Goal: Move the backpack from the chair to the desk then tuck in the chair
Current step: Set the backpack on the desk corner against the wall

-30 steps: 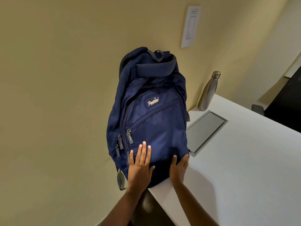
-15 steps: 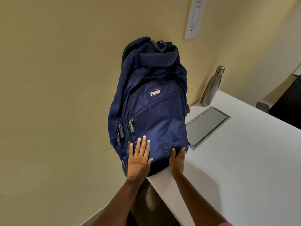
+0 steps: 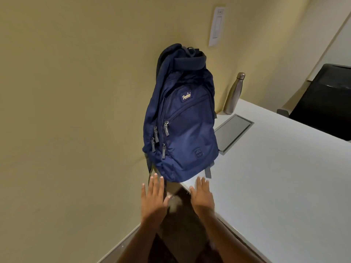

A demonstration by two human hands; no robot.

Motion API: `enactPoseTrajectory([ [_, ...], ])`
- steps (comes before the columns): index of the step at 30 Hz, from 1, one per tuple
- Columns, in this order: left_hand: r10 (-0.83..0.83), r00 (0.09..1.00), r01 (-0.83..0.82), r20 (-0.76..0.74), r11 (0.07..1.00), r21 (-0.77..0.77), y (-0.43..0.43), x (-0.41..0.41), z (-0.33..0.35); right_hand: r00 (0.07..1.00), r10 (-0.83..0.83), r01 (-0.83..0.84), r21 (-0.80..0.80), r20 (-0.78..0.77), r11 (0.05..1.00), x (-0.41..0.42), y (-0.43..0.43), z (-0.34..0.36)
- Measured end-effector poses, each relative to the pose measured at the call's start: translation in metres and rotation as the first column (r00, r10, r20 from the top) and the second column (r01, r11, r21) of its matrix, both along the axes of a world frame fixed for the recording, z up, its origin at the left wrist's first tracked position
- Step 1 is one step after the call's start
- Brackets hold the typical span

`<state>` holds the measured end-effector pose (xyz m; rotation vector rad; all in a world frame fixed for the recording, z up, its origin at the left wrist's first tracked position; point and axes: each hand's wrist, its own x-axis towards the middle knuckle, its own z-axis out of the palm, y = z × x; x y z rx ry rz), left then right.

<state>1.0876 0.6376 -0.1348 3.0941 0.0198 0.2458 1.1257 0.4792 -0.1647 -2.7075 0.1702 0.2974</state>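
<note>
A navy blue backpack (image 3: 182, 118) stands upright on the near left corner of the white desk (image 3: 275, 177), leaning back against the beige wall. Its grey straps hang over the desk's edge. My left hand (image 3: 153, 198) is flat and spread just below the bag's bottom, off the desk's corner, with its fingertips a little short of the fabric. My right hand (image 3: 202, 196) hovers open over the desk's edge beside it, also clear of the bag. The chair is not in view.
A steel bottle (image 3: 234, 93) stands by the wall behind the backpack. A grey flap panel (image 3: 232, 132) is set into the desk right of the bag. A black chair back (image 3: 322, 99) shows at the far right. Dark floor lies below my hands.
Both hands have come off the backpack's lower front and drawn back toward me. The bag stays standing against the wall by itself.
</note>
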Motion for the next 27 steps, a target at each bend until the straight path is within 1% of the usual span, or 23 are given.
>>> enactPoseTrajectory([
  [2, -0.025, 0.994, 0.018, -0.102, 0.998, -0.065, 0.017, -0.019, 0.0, 1.0, -0.006, 0.006, -0.022, 0.012, 1.0, -0.024, 0.014, 0.004],
  [3, -0.037, 0.986, 0.025, -0.163, 0.997, -0.073, 0.026, -0.028, -0.004, 0.999, -0.006, 0.007, -0.034, 0.041, 0.999, -0.038, 0.021, 0.005],
  [4, -0.037, 0.982, 0.023, -0.186, 0.997, -0.075, 0.034, -0.038, -0.008, 0.998, -0.002, 0.006, -0.047, 0.069, 0.999, -0.052, 0.027, 0.007],
  [9, -0.052, 0.981, 0.047, -0.185, 0.999, -0.027, 0.057, -0.094, -0.004, 0.997, 0.019, -0.012, -0.081, 0.076, 0.997, -0.113, 0.05, 0.019],
  [16, -0.082, 0.981, 0.073, -0.178, 0.996, -0.057, 0.063, -0.168, 0.002, 0.993, 0.091, -0.079, -0.151, 0.076, 0.985, -0.193, 0.06, 0.028],
  [25, -0.045, 0.987, 0.033, -0.154, 0.996, -0.083, 0.067, -0.276, 0.01, 0.985, 0.148, -0.134, -0.15, 0.088, 0.98, -0.306, 0.064, 0.037],
  [27, -0.042, 0.987, 0.03, -0.153, 0.996, -0.081, 0.068, -0.303, 0.013, 0.981, 0.161, -0.141, -0.165, 0.11, 0.976, -0.333, 0.063, 0.04],
])
